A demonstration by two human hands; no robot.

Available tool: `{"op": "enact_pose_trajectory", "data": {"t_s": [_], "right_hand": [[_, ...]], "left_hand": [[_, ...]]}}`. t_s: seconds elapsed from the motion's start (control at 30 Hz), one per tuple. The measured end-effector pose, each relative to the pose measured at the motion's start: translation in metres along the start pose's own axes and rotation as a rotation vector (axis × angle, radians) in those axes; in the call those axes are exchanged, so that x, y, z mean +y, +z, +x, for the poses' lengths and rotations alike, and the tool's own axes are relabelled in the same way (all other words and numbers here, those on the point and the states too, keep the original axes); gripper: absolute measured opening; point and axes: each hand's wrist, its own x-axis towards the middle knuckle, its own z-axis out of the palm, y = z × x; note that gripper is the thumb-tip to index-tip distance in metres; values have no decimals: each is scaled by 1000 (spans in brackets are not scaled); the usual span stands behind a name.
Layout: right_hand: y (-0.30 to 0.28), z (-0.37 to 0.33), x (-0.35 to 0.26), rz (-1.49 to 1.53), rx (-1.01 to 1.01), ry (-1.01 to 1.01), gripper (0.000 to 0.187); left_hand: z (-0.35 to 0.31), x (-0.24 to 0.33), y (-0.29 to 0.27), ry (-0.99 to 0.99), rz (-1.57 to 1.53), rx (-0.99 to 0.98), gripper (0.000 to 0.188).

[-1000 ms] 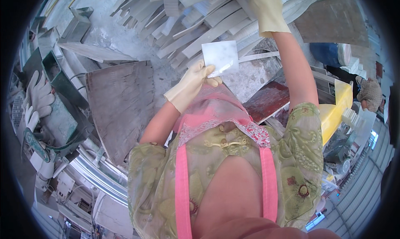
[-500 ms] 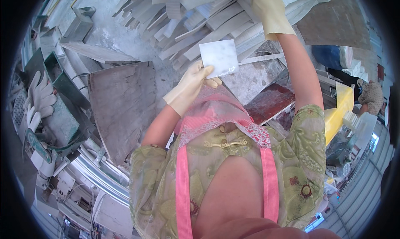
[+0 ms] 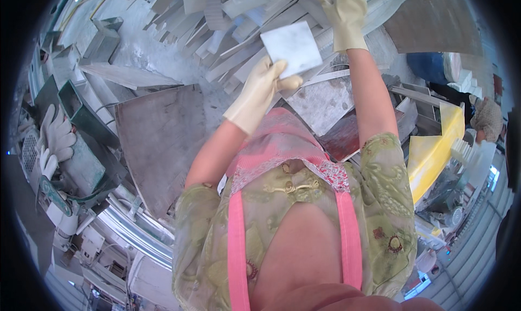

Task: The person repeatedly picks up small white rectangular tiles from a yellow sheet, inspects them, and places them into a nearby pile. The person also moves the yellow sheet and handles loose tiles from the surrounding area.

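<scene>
A gloved left hand (image 3: 259, 88) stands in the upper middle of the frame with its grip closed on a white square tile (image 3: 292, 48), thumb across the lower left part and fingers behind. The tile is tilted, its broad face toward the camera, and stands out in front of a heap of pale strips (image 3: 244, 6) that fills the upper middle.

The gloved right hand (image 3: 347, 18) is near the top edge, right of the tile and apart from it, over the right part of the heap. Its thumb juts out to the left; the fingertips are not clear, so I cannot tell whether this grip is open or closed on a strip.

Below the tile, right of centre, lies a mottled pale slab (image 3: 323, 105), with a dark red panel (image 3: 342, 140) just beneath it, partly behind the right forearm. A large grey board (image 3: 163, 143) leans left of centre. Farther left, pale work gloves (image 3: 59, 137) lie beside a green metal box (image 3: 84, 110). A brown board (image 3: 434, 21) and a blue drum (image 3: 423, 67) sit upper right, a yellow sheet (image 3: 434, 159) at mid right.
</scene>
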Motion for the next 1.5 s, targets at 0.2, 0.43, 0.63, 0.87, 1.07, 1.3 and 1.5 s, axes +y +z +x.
{"op": "enact_pose_trajectory", "data": {"t_s": [0.2,0.43,0.63,0.87,1.07,1.3,1.5], "right_hand": [[22,-12,45,524,120,344,73],[-3,-94,66,698,218,334,54],[10,-131,24,749,-119,620,75],[27,-92,-21,337,-202,368,66],[53,-73,-26,705,-171,964,60],[13,-115,10,568,-254,369,72],[-11,-189,-9,1382,18,1097,56]], "left_hand": [[72,-9,36,101,-231,198,31],[89,-22,34,150,411,239,39],[64,39,17,-215,976,119,71],[14,20,-9,-168,642,179,50],[-11,-4,-37,-237,515,219,44],[-12,9,-39,-141,536,232,39],[-14,19,-39,-70,587,256,37]]}}
